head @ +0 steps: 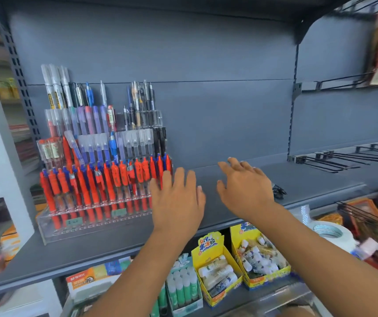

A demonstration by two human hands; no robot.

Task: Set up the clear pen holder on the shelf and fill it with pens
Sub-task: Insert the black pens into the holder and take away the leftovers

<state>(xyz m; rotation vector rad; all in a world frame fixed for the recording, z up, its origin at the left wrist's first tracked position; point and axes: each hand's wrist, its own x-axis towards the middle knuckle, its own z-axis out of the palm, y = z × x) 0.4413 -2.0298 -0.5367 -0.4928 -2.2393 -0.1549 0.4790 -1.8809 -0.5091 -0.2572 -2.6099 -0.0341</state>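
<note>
While the clear tiered acrylic pen holder (96,225) runs sideways along the grey shelf (309,186), left hand (176,199) and right hand (246,189) spread empty fingers.

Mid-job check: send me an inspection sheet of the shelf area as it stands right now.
Surface: grey shelf, bare on its right half.
Job's things: clear pen holder at the shelf's left, tiers stocked with pens.
Clutter: small black object beside the right hand.
Grippers: left hand open at the holder's right end, contact unclear; right hand open over bare shelf.
Cables: nothing seen.
Surroundings: yellow boxes on the shelf below; tape roll and wire hooks to the right.
</note>
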